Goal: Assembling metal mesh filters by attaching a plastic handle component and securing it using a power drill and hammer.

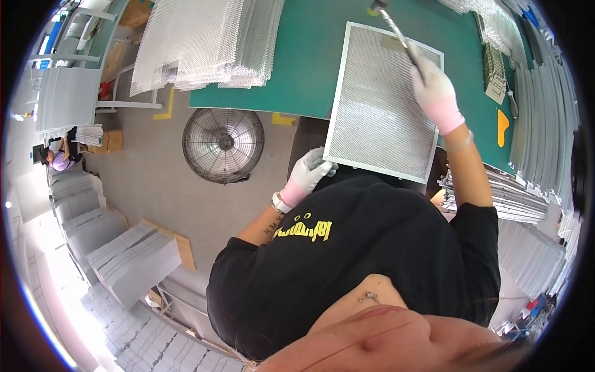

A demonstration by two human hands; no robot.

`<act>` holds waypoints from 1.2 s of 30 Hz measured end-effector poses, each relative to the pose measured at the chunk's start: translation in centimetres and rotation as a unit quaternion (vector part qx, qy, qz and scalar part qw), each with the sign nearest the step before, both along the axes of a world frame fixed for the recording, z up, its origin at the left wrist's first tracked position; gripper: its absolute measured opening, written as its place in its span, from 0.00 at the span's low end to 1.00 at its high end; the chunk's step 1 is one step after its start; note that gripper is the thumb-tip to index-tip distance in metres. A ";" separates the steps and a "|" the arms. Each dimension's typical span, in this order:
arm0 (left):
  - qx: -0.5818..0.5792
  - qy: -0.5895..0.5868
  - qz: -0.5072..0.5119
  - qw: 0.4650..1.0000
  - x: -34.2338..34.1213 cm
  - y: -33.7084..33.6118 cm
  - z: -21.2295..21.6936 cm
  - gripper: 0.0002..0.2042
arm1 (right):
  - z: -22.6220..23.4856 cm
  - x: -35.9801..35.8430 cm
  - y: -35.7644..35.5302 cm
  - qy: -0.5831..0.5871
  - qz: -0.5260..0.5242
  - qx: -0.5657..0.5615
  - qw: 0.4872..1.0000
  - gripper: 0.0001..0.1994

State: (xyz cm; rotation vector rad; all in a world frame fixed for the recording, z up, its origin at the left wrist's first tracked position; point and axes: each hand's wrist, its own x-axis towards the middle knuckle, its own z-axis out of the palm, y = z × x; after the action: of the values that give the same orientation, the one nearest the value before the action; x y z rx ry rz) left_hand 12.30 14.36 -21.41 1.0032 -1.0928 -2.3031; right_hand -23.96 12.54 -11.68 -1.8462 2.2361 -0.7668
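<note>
A framed metal mesh panel [384,105] with a thin white frame lies partly on the green table, its near end reaching past the edge toward my body. My left hand [308,172], in a white and pink glove, is closed at the panel's near left corner. In a matching glove, my right hand [434,93] grips the handle of a hammer [396,29] above the panel's right side. The hammer points away and to the left, and its head, with a yellow face, is over the table beyond the panel's far edge.
Stacked mesh sheets [198,43] overhang the left of the green table [304,62]. At the table's right lie an orange-yellow flat tool [502,128], a screwdriver [512,104] and piled metal strips [494,71]. A floor fan [224,145] stands left of me. Another person [60,160] is far left.
</note>
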 end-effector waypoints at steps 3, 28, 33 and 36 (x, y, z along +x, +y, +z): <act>-0.056 0.006 0.040 0.998 -1.8 -1.3 2.2 0.21 | 0.7 -1.4 3.2 -0.034 -0.023 -0.036 0.999 0.24; -0.900 0.016 0.041 0.433 -26.9 -12.3 22.4 0.23 | 1.3 -0.3 12.0 -0.538 -0.154 -0.316 0.766 0.31; -0.945 -0.062 -0.117 0.300 -26.3 -13.9 25.3 0.16 | 1.6 1.4 13.3 -0.534 -0.173 -0.431 0.707 0.19; -0.931 -0.019 -0.149 0.331 -26.3 -14.5 25.9 0.12 | 1.6 4.5 11.6 -0.588 -0.156 -0.521 0.598 0.12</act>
State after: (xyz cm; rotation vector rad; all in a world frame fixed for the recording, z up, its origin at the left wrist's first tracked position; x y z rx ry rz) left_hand -13.98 -0.17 4.50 -0.2965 -2.5714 0.1831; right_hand -19.49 24.14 -10.04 -0.4039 1.0703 -2.6659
